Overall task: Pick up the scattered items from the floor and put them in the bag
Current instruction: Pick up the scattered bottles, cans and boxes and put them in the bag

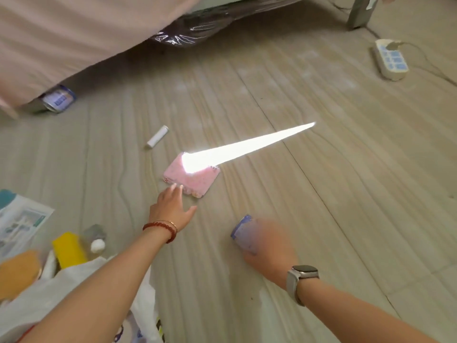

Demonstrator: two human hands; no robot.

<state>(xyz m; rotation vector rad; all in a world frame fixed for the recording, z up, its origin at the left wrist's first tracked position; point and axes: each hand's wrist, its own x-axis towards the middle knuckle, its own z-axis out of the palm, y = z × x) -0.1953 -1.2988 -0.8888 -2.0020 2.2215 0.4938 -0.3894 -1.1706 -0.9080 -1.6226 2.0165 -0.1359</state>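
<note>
Partly motion-blurred, the right hand (265,243) grips a blue cup (243,231), grip detail unclear, while the left hand (170,209), fingers spread, touches a glare-washed pink case (197,181).

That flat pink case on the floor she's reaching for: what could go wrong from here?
The flat pink case lies flush on the floor; the left hand only reaches its edge with straight fingers, so it may slide away. The right hand, blurred, holds a blue cup-like thing and could fumble it.
</note>
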